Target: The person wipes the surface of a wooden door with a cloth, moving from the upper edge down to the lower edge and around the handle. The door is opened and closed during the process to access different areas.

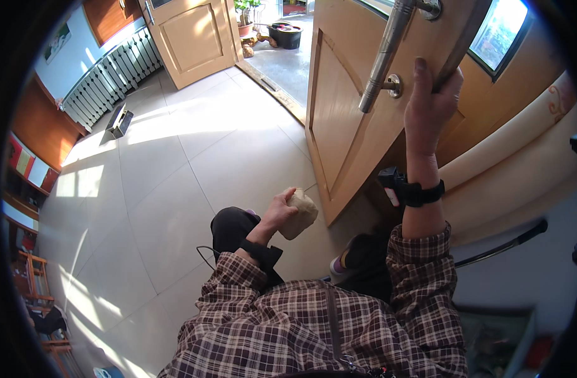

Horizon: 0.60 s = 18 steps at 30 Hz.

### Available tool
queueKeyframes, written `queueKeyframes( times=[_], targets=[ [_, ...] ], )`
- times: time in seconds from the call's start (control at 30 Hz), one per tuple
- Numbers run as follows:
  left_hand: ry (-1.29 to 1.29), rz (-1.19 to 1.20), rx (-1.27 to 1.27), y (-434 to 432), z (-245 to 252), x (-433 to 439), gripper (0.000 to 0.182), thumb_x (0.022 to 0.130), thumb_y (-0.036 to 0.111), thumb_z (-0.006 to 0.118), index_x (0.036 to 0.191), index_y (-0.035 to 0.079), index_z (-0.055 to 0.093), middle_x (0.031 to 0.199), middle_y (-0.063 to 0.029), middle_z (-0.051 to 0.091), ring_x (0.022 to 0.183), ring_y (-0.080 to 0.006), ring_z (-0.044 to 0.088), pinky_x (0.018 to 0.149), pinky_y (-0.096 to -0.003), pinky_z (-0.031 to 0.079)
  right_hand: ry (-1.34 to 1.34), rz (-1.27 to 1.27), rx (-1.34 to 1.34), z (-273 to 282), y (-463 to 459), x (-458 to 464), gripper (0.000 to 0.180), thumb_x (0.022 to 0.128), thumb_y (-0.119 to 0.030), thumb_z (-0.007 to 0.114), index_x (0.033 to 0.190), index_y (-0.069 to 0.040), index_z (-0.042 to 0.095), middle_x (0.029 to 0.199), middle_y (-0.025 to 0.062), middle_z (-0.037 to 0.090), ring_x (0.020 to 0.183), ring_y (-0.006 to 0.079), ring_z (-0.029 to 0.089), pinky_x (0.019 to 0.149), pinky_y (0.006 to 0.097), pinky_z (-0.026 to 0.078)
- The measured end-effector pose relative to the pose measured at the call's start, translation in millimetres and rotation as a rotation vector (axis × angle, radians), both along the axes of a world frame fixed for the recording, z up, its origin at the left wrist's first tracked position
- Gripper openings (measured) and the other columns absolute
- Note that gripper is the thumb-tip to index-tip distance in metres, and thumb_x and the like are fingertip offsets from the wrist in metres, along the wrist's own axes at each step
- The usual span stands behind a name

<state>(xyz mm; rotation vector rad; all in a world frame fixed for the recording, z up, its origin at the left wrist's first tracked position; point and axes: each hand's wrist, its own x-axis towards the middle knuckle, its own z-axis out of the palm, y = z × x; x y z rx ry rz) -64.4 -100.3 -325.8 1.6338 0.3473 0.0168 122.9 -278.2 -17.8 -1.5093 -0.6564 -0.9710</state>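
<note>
A folded beige cloth [299,215] is in my left hand [282,209], held low over the tiled floor in front of my body. My right hand [432,101] grips the edge of a wooden door [335,156], its thumb on the face that carries a long metal pull handle [385,56]. A black strap with a small device [404,186] is round my right wrist. The fingers behind the door's edge are largely hidden.
A second wooden door [194,45] stands across the doorway, whose threshold [274,92] crosses the floor. Beyond it are a black tub [284,35] and a potted plant [245,28]. A radiator [111,73] lines the far left wall; a beige curtain [510,137] hangs at right.
</note>
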Motion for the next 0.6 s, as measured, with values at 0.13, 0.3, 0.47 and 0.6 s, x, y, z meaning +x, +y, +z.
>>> queueKeyframes(
  times=[0.13,0.3,0.47,0.6],
  targets=[
    [-0.045,-0.030,0.022,-2,-5,2,0.064,0.071,-0.005,0.059,0.135,-0.003,0.054,0.124,-0.0118,0.062,0.115,-0.0201,0.058,0.101,-0.0308,0.045,0.005,-0.027,0.003,2,0,-1,0.043,0.087,-0.027,0.073,0.110,0.003,0.052,0.098,0.0157,0.058,0.088,0.0280,0.058,0.081,0.0385,0.048],
    [-0.057,-0.006,0.400,-4,-20,1,0.048,0.073,-0.006,0.058,0.119,0.007,0.067,0.105,-0.0156,0.070,0.100,-0.0269,0.067,0.090,-0.0353,0.051,-0.059,-0.107,-0.046,2,-1,0,0.050,0.092,-0.035,0.068,0.117,0.004,0.050,0.097,0.0139,0.062,0.085,0.0193,0.061,0.075,0.0335,0.051],
    [0.021,0.024,0.665,-5,-20,-2,0.033,0.076,-0.005,0.058,0.099,0.012,0.074,0.095,-0.0188,0.070,0.091,-0.0373,0.068,0.081,-0.0395,0.054,-0.034,-0.060,-0.031,2,-2,-1,0.049,0.092,-0.034,0.068,0.117,0.005,0.051,0.097,0.0138,0.062,0.086,0.0191,0.061,0.076,0.0333,0.051],
    [-0.014,0.023,0.640,-5,-16,-1,0.031,0.075,-0.004,0.062,0.097,0.013,0.074,0.097,-0.0146,0.071,0.095,-0.0334,0.068,0.083,-0.0369,0.054,-0.027,-0.056,-0.044,2,-3,-3,0.048,0.092,-0.034,0.069,0.116,0.004,0.052,0.098,0.0133,0.062,0.086,0.0181,0.060,0.076,0.0331,0.050]
  ],
)
